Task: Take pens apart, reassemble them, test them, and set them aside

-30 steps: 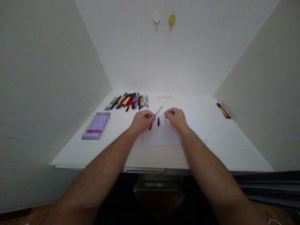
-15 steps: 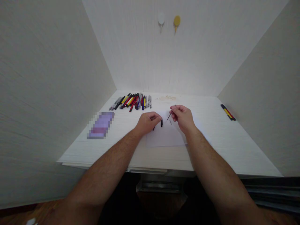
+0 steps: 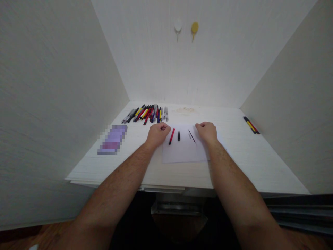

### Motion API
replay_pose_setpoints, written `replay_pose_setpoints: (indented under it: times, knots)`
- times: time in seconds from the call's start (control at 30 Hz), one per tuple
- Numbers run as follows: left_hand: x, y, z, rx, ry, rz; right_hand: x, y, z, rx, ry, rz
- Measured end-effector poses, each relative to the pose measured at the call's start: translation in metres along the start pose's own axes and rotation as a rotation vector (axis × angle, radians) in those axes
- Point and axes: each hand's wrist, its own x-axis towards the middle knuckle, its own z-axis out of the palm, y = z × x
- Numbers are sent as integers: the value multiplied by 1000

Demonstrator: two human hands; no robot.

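In the head view, both bare hands were held low over the white tabletop (image 3: 125, 159), with the forearms reaching in from the lower corners and angled inward. The left hand (image 3: 156, 134) was turned palm-down at the left edge of a white paper (image 3: 182, 152), its fingers curled closed and the thumb drawn against the index finger. The right hand (image 3: 207, 132) was closed in a similar way toward the paper's right side, with its thumb and index finger pinched together.

Between the hands, four small parts were laid out apart on the paper. The red barrel (image 3: 171, 136) was slanted just beside the left hand, and the black tip piece (image 3: 179, 135) was placed to its right. The thin dark refill (image 3: 191, 136) was slanted nearer the right hand, with the small spring (image 3: 189, 136) close along its left side.

A cluster of mixed pens (image 3: 147, 113) was spread at the far left, and a few yellow, red and black pens (image 3: 251, 125) were set by the right wall. Any writing on the pens was too small to be read. The purple item (image 3: 113, 139) at the left was pixelated, so its markings could not be read.
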Motion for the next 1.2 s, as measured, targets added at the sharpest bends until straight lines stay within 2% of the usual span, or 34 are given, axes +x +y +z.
replay_pose_setpoints:
  times: [0.2,0.37,0.47,0.57,0.63,0.73,0.93,1.2]
  knots:
    - [1,-1,-3,112,-7,-5,8,7,5,-120,17,72]
    - [-3,7,-4,208,-91,15,13,15,1,-132,-31,-16]
    - [-4,8,-5,232,-143,39,19,29,-3,83,-126,-39]
    - [-4,6,-5,215,-150,30,20,44,-6,597,-223,95]
    - [-4,4,-6,200,-145,26,17,50,-9,751,-147,102]
    - [-5,3,-6,178,-148,33,13,52,-11,837,-77,97]
    - [-4,3,-6,177,-138,37,14,51,-15,982,-119,153]
    - [-4,3,-6,174,-156,48,10,45,-21,982,-139,164]
